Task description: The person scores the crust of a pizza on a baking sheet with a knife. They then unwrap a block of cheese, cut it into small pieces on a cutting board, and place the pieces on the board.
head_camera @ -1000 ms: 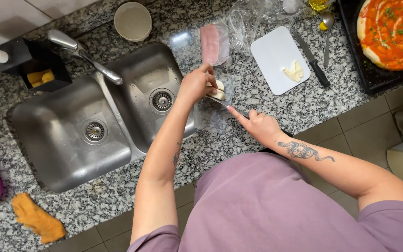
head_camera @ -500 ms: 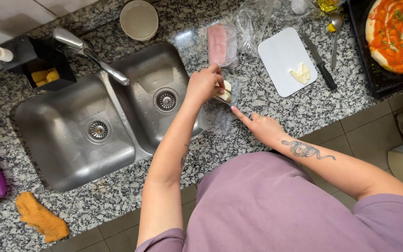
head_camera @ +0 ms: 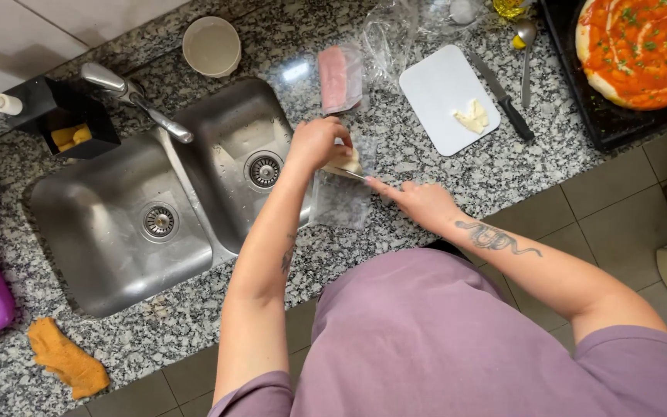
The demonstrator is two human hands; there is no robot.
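Observation:
My left hand (head_camera: 316, 144) grips a pale block of cheese (head_camera: 351, 162) still in its clear plastic wrap (head_camera: 341, 202), at the right rim of the double steel sink (head_camera: 156, 208). My right hand (head_camera: 420, 202) holds a knife whose blade (head_camera: 347, 174) lies against the cheese; the handle is hidden in the fist. Both hands work over the speckled granite counter (head_camera: 503, 166).
A white cutting board (head_camera: 438, 96) carries cheese pieces (head_camera: 471, 117), with a black-handled knife (head_camera: 503, 100) and a spoon (head_camera: 525, 46) beside it. A sauced pizza (head_camera: 642, 46) sits on a dark tray at the right. Packaged ham (head_camera: 339, 77), a bowl (head_camera: 211, 46), a faucet (head_camera: 133, 96) and an orange cloth (head_camera: 67, 359) are around.
The view shifted slightly as my head moved. My hands stay at the cheese by the sink rim, with the right hand and knife drawn a little closer to it.

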